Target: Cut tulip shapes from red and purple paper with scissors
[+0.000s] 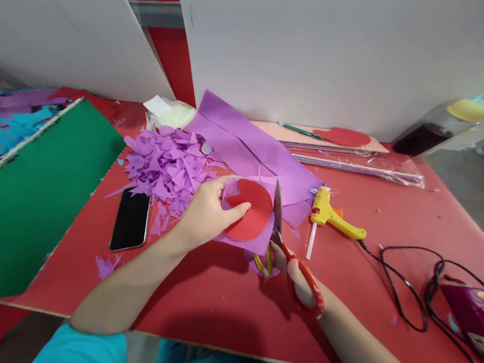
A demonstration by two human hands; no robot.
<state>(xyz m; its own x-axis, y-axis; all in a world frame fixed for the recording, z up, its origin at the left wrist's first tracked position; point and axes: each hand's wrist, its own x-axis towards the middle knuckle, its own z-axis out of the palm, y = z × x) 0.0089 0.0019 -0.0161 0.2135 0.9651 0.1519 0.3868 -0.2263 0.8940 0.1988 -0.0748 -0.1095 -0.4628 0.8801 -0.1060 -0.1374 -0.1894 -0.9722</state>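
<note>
My left hand pinches a red rounded cutout with a notch on its left side, flat against a purple sheet, thumb on top. Around the fingers of my right hand are the red handles of a pair of scissors. The blades point away from me along the right edge of the purple sheet; whether they touch it I cannot tell. Below the sheet lies a small purple and yellow thing, partly hidden by my right fingers.
Purple scraps are heaped behind my left hand, with a phone nearby. Larger purple sheets lie behind. On the right are a yellow glue gun, its black cable and a bottle. A green board covers the left.
</note>
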